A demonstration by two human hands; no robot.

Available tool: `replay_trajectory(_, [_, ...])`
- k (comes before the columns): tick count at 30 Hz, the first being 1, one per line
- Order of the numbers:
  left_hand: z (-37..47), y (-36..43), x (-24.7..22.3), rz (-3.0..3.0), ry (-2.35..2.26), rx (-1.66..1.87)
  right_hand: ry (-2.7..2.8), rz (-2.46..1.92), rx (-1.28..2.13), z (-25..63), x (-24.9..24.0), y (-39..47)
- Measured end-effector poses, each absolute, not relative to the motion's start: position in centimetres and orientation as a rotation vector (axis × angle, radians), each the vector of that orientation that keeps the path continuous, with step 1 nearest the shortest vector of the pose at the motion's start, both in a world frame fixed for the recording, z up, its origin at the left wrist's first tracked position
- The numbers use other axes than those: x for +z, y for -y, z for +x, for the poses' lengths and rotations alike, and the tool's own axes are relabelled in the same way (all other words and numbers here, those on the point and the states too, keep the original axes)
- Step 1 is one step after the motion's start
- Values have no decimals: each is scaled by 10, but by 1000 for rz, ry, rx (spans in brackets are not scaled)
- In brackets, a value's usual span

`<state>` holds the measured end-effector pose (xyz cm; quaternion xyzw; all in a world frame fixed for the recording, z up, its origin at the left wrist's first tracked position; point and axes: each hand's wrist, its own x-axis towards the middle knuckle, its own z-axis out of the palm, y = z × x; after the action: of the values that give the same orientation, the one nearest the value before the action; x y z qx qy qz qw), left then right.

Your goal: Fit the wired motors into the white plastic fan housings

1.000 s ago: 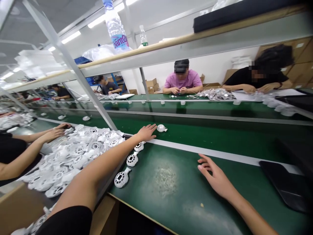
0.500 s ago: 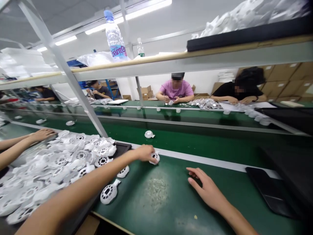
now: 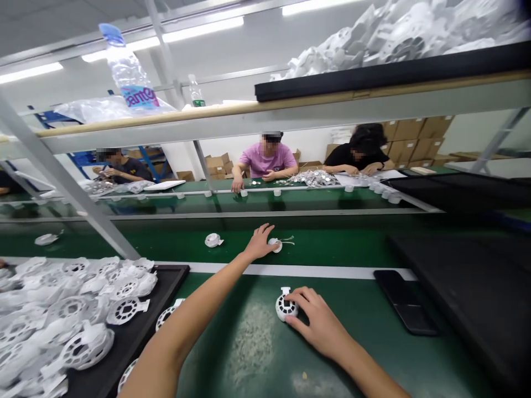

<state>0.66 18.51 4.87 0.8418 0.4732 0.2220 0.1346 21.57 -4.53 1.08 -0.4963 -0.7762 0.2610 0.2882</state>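
Note:
My left hand point(image 3: 260, 241) reaches over the green belt, its fingers spread and its thumb at a small white round part with thin pale wires point(image 3: 275, 245). Whether the thumb presses on that part or only overlaps it, I cannot tell. Lower down, my right hand point(image 3: 312, 312) has its thumb and fingers curled on the edge of a white slotted round housing point(image 3: 285, 305). This housing rests at the green work surface with its short tab pointing away from me. Another white round part point(image 3: 213, 240) lies on the belt, left of my left hand.
A black tray point(image 3: 174, 282) heaped with white housings point(image 3: 70, 309) stands at left. A dark phone point(image 3: 404, 301) lies at right beside a black tray point(image 3: 456, 287). Overhead runs a shelf point(image 3: 219, 119) with a bottle point(image 3: 133, 77). Several people sit across the belt.
My left hand has left the slotted housing and moved forward over the belt. The right hand, empty before, now holds a slotted housing. The wired part has come into sight. My view has turned right.

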Motion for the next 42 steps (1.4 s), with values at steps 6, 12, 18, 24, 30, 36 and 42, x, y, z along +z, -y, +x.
replay_trajectory(6, [24, -191, 35, 2486, -1315, 584, 2046, -1381, 581, 224, 10, 40])
replay_trajectory(12, [20, -118, 23, 2505, -1204, 809, 1925, -1644, 306, 248, -1, 22])
replay_trajectory(18, [4, 6, 0, 2508, -814, 583, 1952, -1735, 234, 259, -8, 16])
replay_trajectory(24, [-13, 27, 18, 2328, -789, 462, 1974, -1830, 213, 263, 4, 18])
replay_trajectory(30, [0, 25, 6, 2159, -938, 599, 1895, -1498, 566, 243, 21, 34])
replay_trajectory(36, [8, 25, 0, 2186, -1027, 672, 1795, -1307, 1224, 226, 23, 44])
replay_trajectory(42, [4, 24, 2, 2282, -1070, 603, 1639, -1369, 1182, 218, 12, 42])
